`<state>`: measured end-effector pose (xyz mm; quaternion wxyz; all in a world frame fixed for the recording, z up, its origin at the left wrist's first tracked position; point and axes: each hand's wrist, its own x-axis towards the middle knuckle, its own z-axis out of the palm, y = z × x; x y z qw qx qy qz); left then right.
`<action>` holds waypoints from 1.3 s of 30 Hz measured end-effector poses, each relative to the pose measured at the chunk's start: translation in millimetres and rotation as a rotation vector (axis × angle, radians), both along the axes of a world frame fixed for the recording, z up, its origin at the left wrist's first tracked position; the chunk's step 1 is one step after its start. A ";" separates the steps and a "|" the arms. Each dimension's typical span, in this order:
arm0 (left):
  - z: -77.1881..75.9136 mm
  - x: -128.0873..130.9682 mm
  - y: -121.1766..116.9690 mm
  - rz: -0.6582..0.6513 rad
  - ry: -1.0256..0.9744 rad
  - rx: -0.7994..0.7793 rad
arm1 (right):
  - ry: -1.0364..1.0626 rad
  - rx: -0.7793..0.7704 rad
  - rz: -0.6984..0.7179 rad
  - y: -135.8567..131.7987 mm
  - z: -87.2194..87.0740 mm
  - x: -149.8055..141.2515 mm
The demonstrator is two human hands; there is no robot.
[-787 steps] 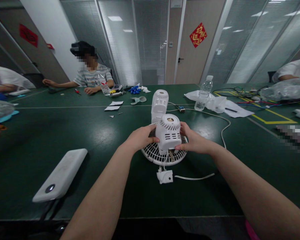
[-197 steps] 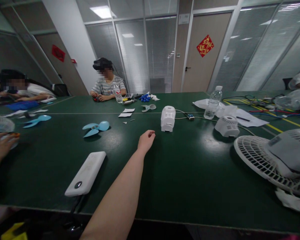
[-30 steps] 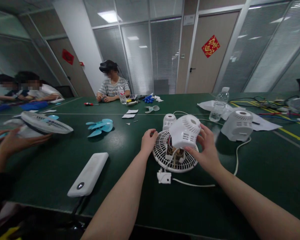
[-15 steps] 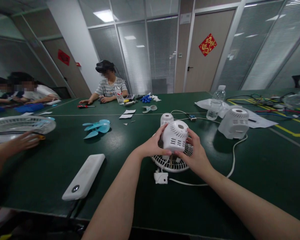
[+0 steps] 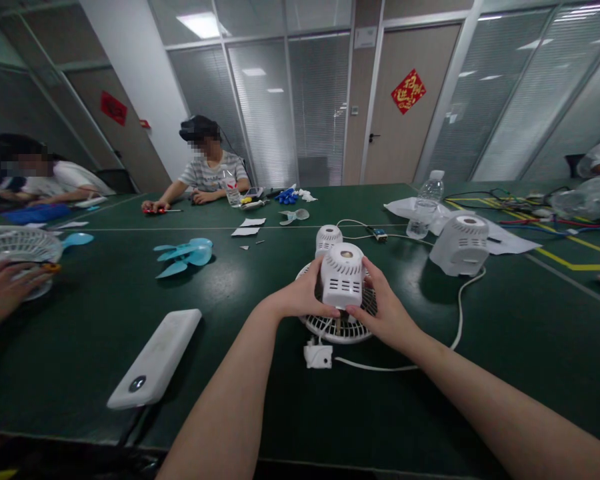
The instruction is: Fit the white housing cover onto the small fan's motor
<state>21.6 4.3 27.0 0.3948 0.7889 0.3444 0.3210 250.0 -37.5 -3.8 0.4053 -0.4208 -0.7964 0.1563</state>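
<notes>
A white vented motor cover [image 5: 342, 275] sits upright over the middle of a round white fan grille [image 5: 330, 327] lying flat on the green table [image 5: 260, 393]. My left hand [image 5: 300, 297] grips the cover's left side and my right hand [image 5: 380, 307] grips its right side, both with fingers curled round it. Just behind stands a second white housing [image 5: 327, 238]. In front of the grille lies a small white switch box [image 5: 318, 355], with a white cord [image 5: 455, 320] running off to the right.
A white power bank [image 5: 155, 359] lies front left, and blue fan blades [image 5: 183, 255] sit left of centre. At right are another white housing [image 5: 461, 244], a water bottle [image 5: 427, 204] and papers. Other people sit around the table; someone's hand [image 5: 0, 290] holds a grille far left.
One second ago only my right hand held the cover, tilted above the grille. It has since been lowered upright onto the grille's centre, and both hands now clasp it.
</notes>
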 end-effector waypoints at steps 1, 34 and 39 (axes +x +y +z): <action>0.1 0.7 -0.2 0.005 0.003 -0.006 | 0.003 -0.019 0.003 0.3 -1.0 0.4; 0.6 -5.7 4.0 -0.068 0.194 -0.028 | 0.107 -0.164 0.149 14.3 -4.0 17.3; 1.4 -4.8 4.4 -0.052 0.189 -0.087 | 0.094 -0.188 0.127 13.1 -2.1 17.8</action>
